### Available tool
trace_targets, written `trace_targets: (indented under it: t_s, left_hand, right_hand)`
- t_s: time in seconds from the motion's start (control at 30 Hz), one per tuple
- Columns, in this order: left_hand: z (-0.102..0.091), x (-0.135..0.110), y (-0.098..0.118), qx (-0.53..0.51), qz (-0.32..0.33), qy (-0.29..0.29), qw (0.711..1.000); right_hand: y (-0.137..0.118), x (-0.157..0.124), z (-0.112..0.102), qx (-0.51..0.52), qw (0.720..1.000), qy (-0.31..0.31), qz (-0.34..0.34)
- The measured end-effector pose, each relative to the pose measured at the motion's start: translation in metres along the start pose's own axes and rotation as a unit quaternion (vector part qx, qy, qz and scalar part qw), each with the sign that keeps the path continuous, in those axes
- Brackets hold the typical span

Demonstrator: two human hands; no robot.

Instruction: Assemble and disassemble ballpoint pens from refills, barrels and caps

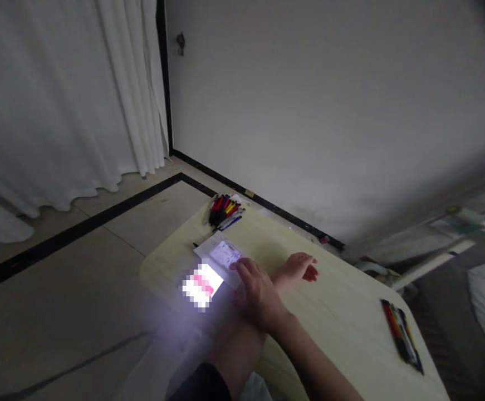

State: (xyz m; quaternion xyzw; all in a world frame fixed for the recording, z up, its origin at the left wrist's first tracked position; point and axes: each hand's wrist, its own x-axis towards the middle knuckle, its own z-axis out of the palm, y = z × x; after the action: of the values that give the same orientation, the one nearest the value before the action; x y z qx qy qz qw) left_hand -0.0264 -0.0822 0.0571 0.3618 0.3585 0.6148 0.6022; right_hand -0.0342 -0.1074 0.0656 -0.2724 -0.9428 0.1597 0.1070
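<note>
My right hand is over the near part of the table, its fingers bent at the edge of a pale flat sheet with a lit, patterned rectangle on it. A very bright, blurred-out screen glows just beside it. What lies under the right palm is hidden. My left arm crosses beneath the right one. The left hand rests on the table to the right, fingers loosely bent, with nothing visible in them. A bunch of pens in several colours lies at the far corner.
The pale wooden table has rounded corners. A second group of pens lies by its right edge. Behind stands a white wall; a white curtain hangs at the left. A light frame is beyond the table's right side.
</note>
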Motion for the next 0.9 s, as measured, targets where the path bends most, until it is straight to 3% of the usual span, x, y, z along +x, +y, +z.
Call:
trace_targets:
  t_s: [0.13, 0.3, 0.5, 0.67, 0.9]
  left_hand:
    - [-0.001, 0.036, -0.008, -0.013, -0.048, -0.042, 0.998]
    - [-0.005, 0.057, -0.025, -0.033, -0.090, -0.057, 0.994]
    - [-0.008, 0.063, -0.034, -0.052, -0.098, -0.057, 0.992]
    - [-0.008, 0.067, -0.038, -0.082, -0.066, -0.075, 0.992]
    - [-0.011, 0.054, -0.024, -0.097, -0.049, -0.087, 0.990]
  right_hand:
    - [-0.001, 0.008, 0.004, -0.045, 0.998, -0.039, 0.023]
    - [-0.001, 0.015, 0.005, -0.062, 0.994, -0.077, 0.037]
    - [0.001, 0.019, 0.010, -0.069, 0.992, -0.087, 0.057]
    - [0.002, 0.019, 0.012, -0.082, 0.989, -0.096, 0.074]
    - [-0.001, 0.021, 0.010, -0.095, 0.987, -0.103, 0.080]
